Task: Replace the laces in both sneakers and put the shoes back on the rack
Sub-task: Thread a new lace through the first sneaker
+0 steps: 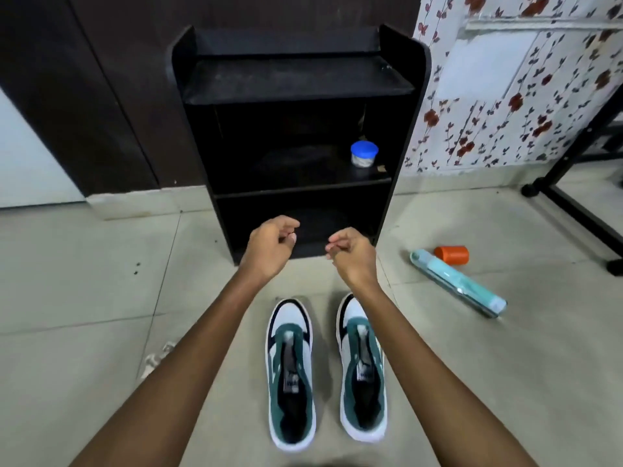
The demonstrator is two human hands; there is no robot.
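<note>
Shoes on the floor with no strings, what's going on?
A person seems partway through re-lacing. The left sneaker and right sneaker stand side by side on the floor with no laces in. The left hand and right hand hover before the black rack, loosely curled, holding nothing. Something white, maybe laces, lies further left.

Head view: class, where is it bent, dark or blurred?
Head view: wide-angle bend bows the rack sides and floor tile lines; head view: the rack's inside sinks into shadow; head view: left hand and right hand look slightly soft.
</note>
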